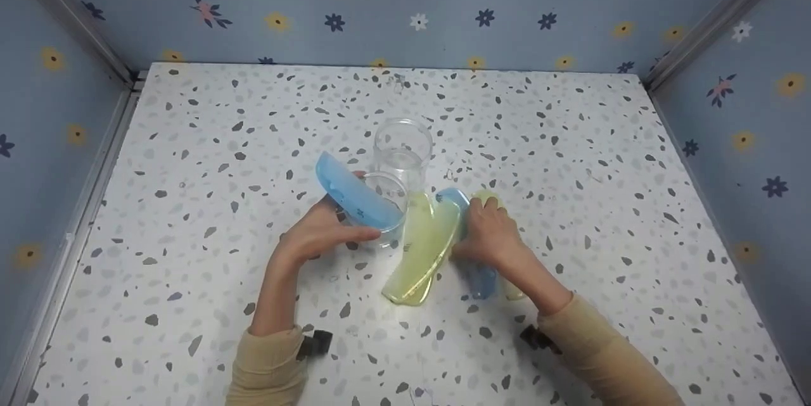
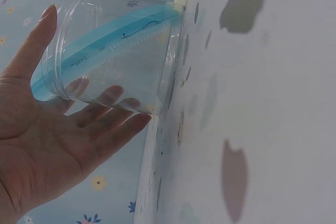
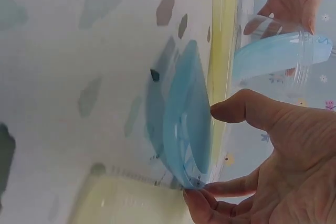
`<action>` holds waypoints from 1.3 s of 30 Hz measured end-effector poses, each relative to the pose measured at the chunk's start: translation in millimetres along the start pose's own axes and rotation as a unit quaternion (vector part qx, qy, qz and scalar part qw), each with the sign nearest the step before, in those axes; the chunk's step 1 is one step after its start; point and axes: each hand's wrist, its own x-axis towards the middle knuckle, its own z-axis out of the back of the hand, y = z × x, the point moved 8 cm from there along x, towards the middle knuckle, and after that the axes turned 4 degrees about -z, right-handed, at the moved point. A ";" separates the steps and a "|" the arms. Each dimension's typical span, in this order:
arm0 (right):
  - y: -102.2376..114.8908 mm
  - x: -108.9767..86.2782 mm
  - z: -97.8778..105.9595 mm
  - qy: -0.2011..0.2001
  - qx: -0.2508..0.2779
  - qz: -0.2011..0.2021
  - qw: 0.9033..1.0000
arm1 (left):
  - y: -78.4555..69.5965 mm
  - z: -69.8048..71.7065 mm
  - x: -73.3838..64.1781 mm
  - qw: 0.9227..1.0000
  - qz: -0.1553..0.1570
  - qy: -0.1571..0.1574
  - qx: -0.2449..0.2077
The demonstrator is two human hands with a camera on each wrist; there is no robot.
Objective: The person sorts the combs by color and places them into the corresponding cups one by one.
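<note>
In the head view my left hand point(image 1: 320, 228) holds a clear plastic jar point(image 1: 389, 187) at the middle of the table. A blue comb point(image 1: 355, 194) leans inside it, one end sticking out past the rim. The left wrist view shows the thumb near the jar's rim and the fingers along its far side. My right hand point(image 1: 494, 232) pinches another blue comb point(image 3: 176, 114) between thumb and fingers, its edge tilted up from the table. Yellow-green combs point(image 1: 415, 247) lie overlapping between the hands. One more yellow comb point(image 1: 514, 292) is partly hidden under my right hand.
A second clear jar point(image 1: 403, 152) stands just behind the held one. The speckled white table point(image 1: 190, 216) is bounded by flowered blue panels point(image 1: 380, 7) at the back and both sides. Dark wrist straps point(image 1: 315, 344) show at the sleeves.
</note>
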 end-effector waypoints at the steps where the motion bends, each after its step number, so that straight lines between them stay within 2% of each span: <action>1: -2.0 0.6 1.5 0.000 0.001 -0.004 1.000 | 0.3 -0.4 0.4 1.000 0.003 0.002 0.000; 11: -22.4 9.9 20.1 -0.004 0.021 -0.035 0.999 | -0.9 -0.8 0.2 1.000 0.004 0.004 -0.007; 21: -27.0 12.3 50.4 -0.068 0.085 -0.023 0.994 | -0.9 -0.1 -0.2 1.000 0.007 -0.001 -0.008; 29: -17.1 9.2 71.6 -0.126 0.135 0.004 0.983 | -1.4 0.1 -0.6 1.000 -0.001 0.000 -0.009; 39: 3.0 -0.5 95.4 -0.204 0.198 0.049 0.957 | -0.2 -0.4 1.1 1.000 -0.011 0.008 -0.012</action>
